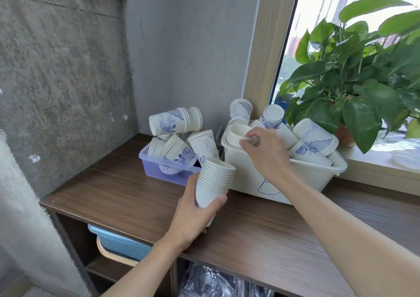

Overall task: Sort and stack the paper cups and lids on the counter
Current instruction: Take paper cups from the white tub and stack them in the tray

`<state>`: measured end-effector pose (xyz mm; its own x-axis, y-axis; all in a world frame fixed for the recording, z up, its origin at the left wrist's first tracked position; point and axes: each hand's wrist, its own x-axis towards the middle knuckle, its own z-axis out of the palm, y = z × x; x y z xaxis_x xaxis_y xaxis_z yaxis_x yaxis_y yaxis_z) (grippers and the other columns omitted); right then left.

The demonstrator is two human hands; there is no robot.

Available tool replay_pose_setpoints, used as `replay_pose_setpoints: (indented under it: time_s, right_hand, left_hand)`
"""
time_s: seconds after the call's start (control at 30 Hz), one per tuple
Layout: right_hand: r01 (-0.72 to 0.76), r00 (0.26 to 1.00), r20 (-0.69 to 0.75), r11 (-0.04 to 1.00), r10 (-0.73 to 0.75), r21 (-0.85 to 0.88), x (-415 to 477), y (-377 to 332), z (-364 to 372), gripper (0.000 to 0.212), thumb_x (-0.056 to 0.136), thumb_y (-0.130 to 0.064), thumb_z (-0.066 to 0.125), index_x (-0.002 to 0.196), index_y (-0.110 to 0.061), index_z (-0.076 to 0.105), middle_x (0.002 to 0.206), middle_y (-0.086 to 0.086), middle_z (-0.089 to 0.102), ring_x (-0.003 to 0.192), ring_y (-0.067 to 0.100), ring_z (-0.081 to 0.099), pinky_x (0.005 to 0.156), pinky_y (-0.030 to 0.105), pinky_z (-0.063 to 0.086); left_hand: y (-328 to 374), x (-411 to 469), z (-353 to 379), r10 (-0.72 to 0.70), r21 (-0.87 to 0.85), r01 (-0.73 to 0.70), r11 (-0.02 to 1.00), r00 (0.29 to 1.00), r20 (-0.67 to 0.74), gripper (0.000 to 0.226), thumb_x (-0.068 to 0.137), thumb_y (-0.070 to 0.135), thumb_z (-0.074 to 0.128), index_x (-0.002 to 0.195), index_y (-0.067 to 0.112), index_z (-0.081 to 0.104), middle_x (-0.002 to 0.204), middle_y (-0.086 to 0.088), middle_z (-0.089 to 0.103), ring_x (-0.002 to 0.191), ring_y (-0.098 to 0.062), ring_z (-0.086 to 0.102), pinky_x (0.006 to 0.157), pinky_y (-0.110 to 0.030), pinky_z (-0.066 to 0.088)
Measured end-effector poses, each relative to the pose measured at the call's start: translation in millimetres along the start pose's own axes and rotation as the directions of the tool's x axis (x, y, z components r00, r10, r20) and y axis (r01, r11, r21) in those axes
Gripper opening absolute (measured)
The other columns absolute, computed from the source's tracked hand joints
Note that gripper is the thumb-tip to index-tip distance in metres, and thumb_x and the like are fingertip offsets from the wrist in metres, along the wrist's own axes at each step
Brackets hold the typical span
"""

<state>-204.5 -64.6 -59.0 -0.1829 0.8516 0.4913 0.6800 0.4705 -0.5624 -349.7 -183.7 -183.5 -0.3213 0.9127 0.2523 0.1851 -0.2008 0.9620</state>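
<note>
My left hand grips a tall stack of nested white paper cups, held upright just above the wooden counter. My right hand reaches into the white plastic tub and pinches the rim of a short stack of cups lying on its side at the tub's left end. More blue-printed cup stacks lie jumbled in the tub. A clear purple bin to the left holds several other cup stacks, tipped at angles.
A leafy potted plant stands on the windowsill right of the tub. Concrete walls close the corner behind and left. Under the counter, a blue basket sits on a shelf and clear plastic bags fill another compartment.
</note>
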Motion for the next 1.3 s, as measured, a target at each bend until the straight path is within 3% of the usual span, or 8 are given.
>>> replay_pose_setpoints:
  time_s: [0.3, 0.4, 0.53, 0.73, 0.87, 0.97, 1.07, 1.3]
  right_hand:
    - [0.065, 0.992, -0.114, 0.985, -0.047, 0.159, 3, -1, -12, 0.008, 0.09, -0.023, 0.063, 0.088, -0.024, 0.055, 0.101, 0.005, 0.054, 0.084, 0.016, 0.049, 0.069, 0.017, 0.029]
    - [0.074, 0.986, -0.161, 0.963, -0.032, 0.259, 2, -3, -17, 0.006, 0.092, -0.022, 0.062, 0.092, -0.021, 0.056, 0.107, 0.006, 0.05, 0.08, 0.01, 0.054, 0.075, 0.008, 0.04]
    - [0.069, 0.98, -0.197, 0.894, 0.022, 0.442, 2, -9, -24, 0.007, 0.093, -0.019, 0.061, 0.098, -0.016, 0.056, 0.114, 0.008, 0.046, 0.096, 0.028, 0.063, 0.085, 0.045, 0.054]
    - [0.1, 0.978, -0.203, 0.738, 0.05, 0.667, -5, -19, -33, 0.006, 0.096, -0.016, 0.057, 0.096, -0.015, 0.052, 0.118, 0.016, 0.049, 0.092, 0.019, 0.067, 0.071, 0.037, 0.061]
    - [0.076, 0.989, -0.141, 0.699, 0.036, 0.711, -13, -19, -33, 0.009, 0.097, -0.016, 0.056, 0.102, -0.01, 0.053, 0.105, -0.01, 0.056, 0.083, 0.013, 0.069, 0.064, 0.027, 0.059]
    - [0.057, 0.994, -0.106, 0.721, 0.022, 0.69, -20, -12, -31, 0.011, 0.097, -0.017, 0.057, 0.105, -0.011, 0.054, 0.109, -0.009, 0.056, 0.08, 0.014, 0.068, 0.061, 0.024, 0.058]
    - [0.052, 0.997, -0.073, 0.746, -0.004, 0.664, -27, -7, -28, 0.014, 0.096, -0.018, 0.056, 0.105, -0.008, 0.054, 0.116, -0.009, 0.057, 0.082, 0.015, 0.068, 0.064, 0.029, 0.06]
    - [0.017, 0.998, 0.034, 0.804, -0.046, 0.594, -40, 0, -24, 0.013, 0.094, -0.024, 0.06, 0.104, -0.017, 0.057, 0.089, -0.027, 0.067, 0.081, 0.023, 0.069, 0.075, 0.052, 0.056]
  left_hand:
    - [0, 0, 0, -0.001, 0.012, 0.001, 1.0, 1.0, 0.001, 0.059, 0.072, 0.062, 0.078, 0.12, 0.058, 0.045, 0.088, 0.011, 0.069, 0.061, -0.015, 0.066, 0.041, -0.03, 0.049]
    - [0, 0, 0, 0.005, 0.016, -0.005, 1.0, 1.0, 0.002, 0.058, 0.072, 0.061, 0.078, 0.119, 0.057, 0.045, 0.088, 0.01, 0.069, 0.061, -0.015, 0.066, 0.04, -0.03, 0.049]
    - [0, 0, 0, 0.007, 0.018, -0.007, 1.0, 1.0, -0.002, 0.057, 0.072, 0.058, 0.078, 0.118, 0.058, 0.045, 0.086, 0.009, 0.069, 0.062, -0.015, 0.066, 0.04, -0.031, 0.048]
    - [2, -1, 0, 0.011, 0.025, -0.011, 1.0, 1.0, -0.005, 0.055, 0.072, 0.057, 0.077, 0.116, 0.061, 0.045, 0.086, 0.011, 0.069, 0.058, -0.014, 0.065, 0.04, -0.03, 0.048]
    - [2, -1, 0, 0.011, 0.025, -0.011, 1.0, 1.0, -0.002, 0.058, 0.071, 0.06, 0.077, 0.118, 0.06, 0.044, 0.088, 0.013, 0.068, 0.06, -0.014, 0.066, 0.04, -0.031, 0.049]
    - [4, -2, -1, 0.02, 0.016, -0.02, 1.0, 1.0, 0.001, 0.059, 0.071, 0.06, 0.078, 0.119, 0.06, 0.044, 0.088, 0.012, 0.068, 0.061, -0.013, 0.066, 0.041, -0.031, 0.049]
    - [5, -3, -1, 0.026, 0.011, -0.027, 1.0, 1.0, 0.008, 0.059, 0.072, 0.06, 0.078, 0.119, 0.061, 0.043, 0.088, 0.012, 0.069, 0.062, -0.015, 0.067, 0.041, -0.03, 0.049]
    - [5, -3, 0, 0.029, -0.005, -0.029, 1.0, 0.999, 0.031, 0.069, 0.066, 0.072, 0.079, 0.124, 0.06, 0.043, 0.087, 0.01, 0.07, 0.062, -0.018, 0.067, 0.042, -0.031, 0.049]
